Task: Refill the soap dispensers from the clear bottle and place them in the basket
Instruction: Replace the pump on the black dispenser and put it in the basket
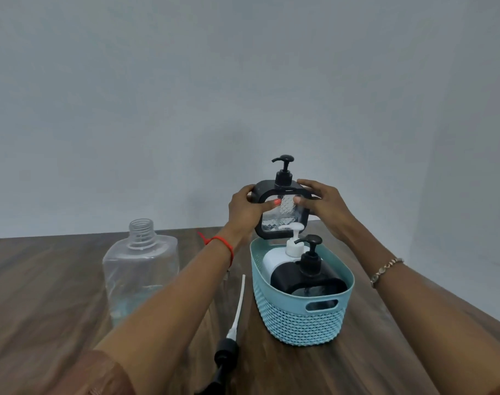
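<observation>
Three soap dispensers in view, one basket, one clear bottle, one loose pump.

Item 1: black-framed dispenser [283, 209], clear patterned body, black pump on top. Held upright in the air between both hands, above the far end of the basket. Left hand [247, 210] grips its left side, thumb across the clear front; right hand [324, 206] grips its right side, fingers [307, 184] over the top corner. The hands are apart, each clamped on the dispenser.

Item 2: white dispenser [277, 260], white pump. Stands in the basket, directly below the held dispenser.

Item 3: black dispenser [305, 279], black pump. Stands in the basket, on the near side of the white one, below the hands and nearer the person.

Item 4: basket [303, 317], pale blue, woven-look wall with a handle slot. Sits on the wooden table [385, 352], below the hands and between the forearms.

Item 5: clear bottle [142, 269], uncapped, threaded neck showing, a little liquid at the bottom. Upright on the table, left of the left forearm, well apart from the basket.

Item 6: loose pump [231, 334], black head, long white tube. Lies on the table under the left forearm, just left of the basket.

Item 7: red thread [224, 243] on the left wrist; bracelet [385, 270] on the right wrist.
</observation>
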Action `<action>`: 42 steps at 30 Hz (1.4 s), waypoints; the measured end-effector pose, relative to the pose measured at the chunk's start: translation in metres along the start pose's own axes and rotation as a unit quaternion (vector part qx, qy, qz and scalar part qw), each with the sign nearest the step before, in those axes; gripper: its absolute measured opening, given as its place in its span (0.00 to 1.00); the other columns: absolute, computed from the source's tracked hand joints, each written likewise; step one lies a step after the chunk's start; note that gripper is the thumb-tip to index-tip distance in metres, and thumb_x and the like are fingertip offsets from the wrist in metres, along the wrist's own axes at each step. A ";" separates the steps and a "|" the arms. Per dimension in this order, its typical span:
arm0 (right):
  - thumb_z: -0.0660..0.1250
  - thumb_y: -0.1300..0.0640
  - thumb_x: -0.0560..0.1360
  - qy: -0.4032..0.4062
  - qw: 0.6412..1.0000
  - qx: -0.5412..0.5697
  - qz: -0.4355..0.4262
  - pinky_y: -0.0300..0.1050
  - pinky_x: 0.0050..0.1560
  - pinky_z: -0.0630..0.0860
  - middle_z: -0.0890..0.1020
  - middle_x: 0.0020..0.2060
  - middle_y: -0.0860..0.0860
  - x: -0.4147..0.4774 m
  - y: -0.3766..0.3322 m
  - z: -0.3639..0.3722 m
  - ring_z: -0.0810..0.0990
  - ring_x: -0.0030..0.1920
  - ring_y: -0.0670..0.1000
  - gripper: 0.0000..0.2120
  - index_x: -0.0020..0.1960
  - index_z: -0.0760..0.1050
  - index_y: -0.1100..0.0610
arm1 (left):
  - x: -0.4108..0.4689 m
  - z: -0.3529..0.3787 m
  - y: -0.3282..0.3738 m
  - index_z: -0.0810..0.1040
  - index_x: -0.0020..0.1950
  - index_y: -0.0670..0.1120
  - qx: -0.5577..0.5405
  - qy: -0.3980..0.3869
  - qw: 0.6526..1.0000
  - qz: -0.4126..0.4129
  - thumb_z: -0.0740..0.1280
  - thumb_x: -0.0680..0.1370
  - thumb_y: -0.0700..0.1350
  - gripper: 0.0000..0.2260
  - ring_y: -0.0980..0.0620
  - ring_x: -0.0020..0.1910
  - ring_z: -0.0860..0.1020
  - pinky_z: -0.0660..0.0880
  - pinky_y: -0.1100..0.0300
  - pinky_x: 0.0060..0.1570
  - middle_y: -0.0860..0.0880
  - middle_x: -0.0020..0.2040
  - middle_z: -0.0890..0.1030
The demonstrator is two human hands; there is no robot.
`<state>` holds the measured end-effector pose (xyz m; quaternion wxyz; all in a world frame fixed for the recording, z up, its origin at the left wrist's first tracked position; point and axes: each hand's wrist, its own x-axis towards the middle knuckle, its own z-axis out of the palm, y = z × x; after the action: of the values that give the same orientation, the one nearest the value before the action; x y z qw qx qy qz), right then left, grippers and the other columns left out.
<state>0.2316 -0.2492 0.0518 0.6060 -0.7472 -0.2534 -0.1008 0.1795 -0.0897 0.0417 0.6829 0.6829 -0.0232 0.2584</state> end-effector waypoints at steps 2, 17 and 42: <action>0.69 0.66 0.72 -0.008 1.000 0.002 0.015 0.51 0.55 0.79 0.79 0.57 0.57 -0.005 0.010 -0.001 0.80 0.50 0.54 0.22 0.64 0.72 0.58 | -0.004 0.000 -0.010 0.74 0.58 0.43 -0.009 -0.007 1.000 -0.023 0.74 0.68 0.35 0.20 0.51 0.40 0.78 0.79 0.63 0.37 0.50 0.42 0.77; 0.66 0.69 0.72 -0.054 0.991 -0.100 0.066 0.53 0.58 0.76 0.81 0.53 0.58 -0.040 0.031 -0.005 0.80 0.54 0.57 0.19 0.61 0.74 0.60 | -0.036 0.001 -0.036 0.74 0.58 0.41 0.130 -0.044 0.990 -0.043 0.74 0.69 0.41 0.20 0.48 0.50 0.77 0.74 0.58 0.49 0.46 0.52 0.78; 0.57 0.72 0.74 -0.091 0.959 -0.261 0.055 0.36 0.43 0.72 0.79 0.53 0.67 -0.062 0.003 0.007 0.77 0.48 0.57 0.11 0.52 0.75 0.74 | -0.072 -0.006 -0.025 0.66 0.29 0.47 0.246 -0.056 0.965 -0.076 0.63 0.75 0.48 0.15 0.47 0.50 0.75 0.66 0.48 0.64 0.50 0.35 0.73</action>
<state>0.1792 -0.2584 0.0192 0.3686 -0.8983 -0.2309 -0.0615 0.1251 -0.1058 -0.0093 0.5088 0.8432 0.0545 0.1647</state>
